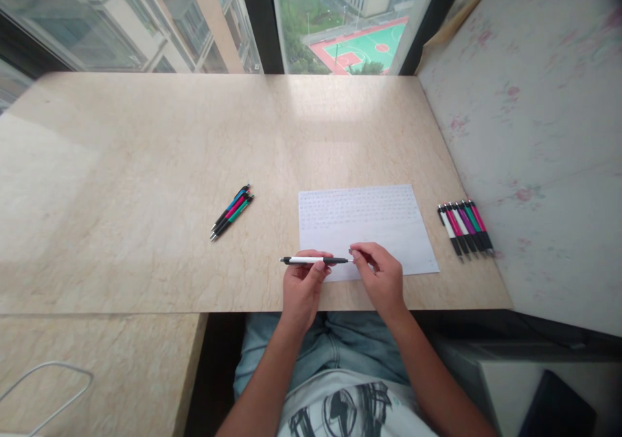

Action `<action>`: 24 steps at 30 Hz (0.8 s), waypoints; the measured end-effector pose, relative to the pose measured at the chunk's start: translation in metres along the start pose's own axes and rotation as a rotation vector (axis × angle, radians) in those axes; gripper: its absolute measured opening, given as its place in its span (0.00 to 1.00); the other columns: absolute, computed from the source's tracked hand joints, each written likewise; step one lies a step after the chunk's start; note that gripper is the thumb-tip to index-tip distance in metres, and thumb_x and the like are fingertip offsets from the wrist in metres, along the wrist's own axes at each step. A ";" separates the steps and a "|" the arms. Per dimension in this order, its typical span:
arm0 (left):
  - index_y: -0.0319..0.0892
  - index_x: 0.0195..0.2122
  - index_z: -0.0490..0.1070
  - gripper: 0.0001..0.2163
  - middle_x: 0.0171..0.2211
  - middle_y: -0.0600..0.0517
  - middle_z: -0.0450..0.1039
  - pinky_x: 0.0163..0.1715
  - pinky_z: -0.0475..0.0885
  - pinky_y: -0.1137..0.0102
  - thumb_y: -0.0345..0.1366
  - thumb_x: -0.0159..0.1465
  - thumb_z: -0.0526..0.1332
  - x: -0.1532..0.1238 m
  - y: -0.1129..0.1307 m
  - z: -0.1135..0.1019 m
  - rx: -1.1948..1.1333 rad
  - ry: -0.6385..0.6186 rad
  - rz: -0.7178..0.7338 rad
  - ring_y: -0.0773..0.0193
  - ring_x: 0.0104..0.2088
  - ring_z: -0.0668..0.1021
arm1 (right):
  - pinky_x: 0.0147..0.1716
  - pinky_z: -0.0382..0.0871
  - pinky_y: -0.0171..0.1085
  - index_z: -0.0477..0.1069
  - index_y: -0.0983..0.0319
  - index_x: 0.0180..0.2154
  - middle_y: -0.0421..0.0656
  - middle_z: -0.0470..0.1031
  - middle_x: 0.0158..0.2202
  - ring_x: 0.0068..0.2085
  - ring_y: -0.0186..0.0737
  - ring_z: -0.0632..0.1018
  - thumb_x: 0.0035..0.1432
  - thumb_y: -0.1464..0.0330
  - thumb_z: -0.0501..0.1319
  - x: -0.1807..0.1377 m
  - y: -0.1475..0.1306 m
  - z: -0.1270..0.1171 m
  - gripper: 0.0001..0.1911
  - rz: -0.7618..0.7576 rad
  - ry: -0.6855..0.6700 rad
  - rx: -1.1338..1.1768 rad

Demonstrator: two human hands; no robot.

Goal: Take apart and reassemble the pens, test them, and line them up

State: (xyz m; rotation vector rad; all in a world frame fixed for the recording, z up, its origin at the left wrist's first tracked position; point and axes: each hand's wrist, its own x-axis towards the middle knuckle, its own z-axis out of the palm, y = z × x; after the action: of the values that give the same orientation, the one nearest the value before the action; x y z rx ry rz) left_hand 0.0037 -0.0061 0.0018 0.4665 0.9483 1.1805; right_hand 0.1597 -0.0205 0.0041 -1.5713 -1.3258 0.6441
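The left hand (302, 291) grips a white-and-black ballpoint pen (308, 260), its tip pinched by the right hand (381, 278), partly hiding handwritten paper (359, 220); three pens (235, 211) lie left of the hands, a pen row (466, 229) right.

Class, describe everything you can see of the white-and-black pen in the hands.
The pen looks plastic: white barrel, black grip, black top end with a small silvery tip. It lies nearly level in the left hand, its grip over the sheet of paper in this view. Its writing end points toward the right hand; whether they touch is too small to tell.
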 end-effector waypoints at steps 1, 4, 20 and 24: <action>0.42 0.36 0.76 0.09 0.37 0.50 0.80 0.35 0.74 0.74 0.35 0.56 0.73 0.000 0.000 0.000 -0.008 -0.003 0.001 0.66 0.35 0.81 | 0.35 0.73 0.40 0.76 0.58 0.39 0.44 0.79 0.36 0.33 0.40 0.77 0.64 0.70 0.59 0.005 -0.001 0.000 0.07 -0.043 -0.016 -0.069; 0.42 0.36 0.76 0.09 0.37 0.50 0.80 0.35 0.74 0.75 0.35 0.56 0.72 -0.001 0.000 0.000 -0.019 -0.012 0.007 0.66 0.35 0.81 | 0.34 0.70 0.39 0.75 0.60 0.37 0.44 0.77 0.34 0.31 0.39 0.75 0.63 0.73 0.58 0.023 -0.002 0.002 0.08 -0.129 -0.082 -0.227; 0.42 0.36 0.76 0.10 0.36 0.50 0.79 0.35 0.74 0.74 0.36 0.56 0.73 -0.001 -0.001 0.000 -0.051 -0.021 0.025 0.67 0.35 0.80 | 0.38 0.70 0.42 0.75 0.63 0.46 0.49 0.76 0.36 0.35 0.44 0.75 0.60 0.75 0.56 0.052 0.009 0.022 0.14 -0.177 -0.151 -0.409; 0.42 0.36 0.76 0.08 0.36 0.50 0.79 0.36 0.73 0.74 0.36 0.57 0.72 -0.001 0.000 0.000 -0.042 -0.022 0.022 0.66 0.36 0.80 | 0.38 0.72 0.41 0.75 0.61 0.45 0.47 0.79 0.38 0.37 0.43 0.77 0.67 0.68 0.53 0.038 -0.004 0.002 0.13 -0.076 -0.126 -0.160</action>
State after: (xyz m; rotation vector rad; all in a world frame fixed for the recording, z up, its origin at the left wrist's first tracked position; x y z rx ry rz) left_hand 0.0040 -0.0071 0.0022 0.4568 0.8996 1.2109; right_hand 0.1667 0.0162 0.0138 -1.6207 -1.5561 0.6104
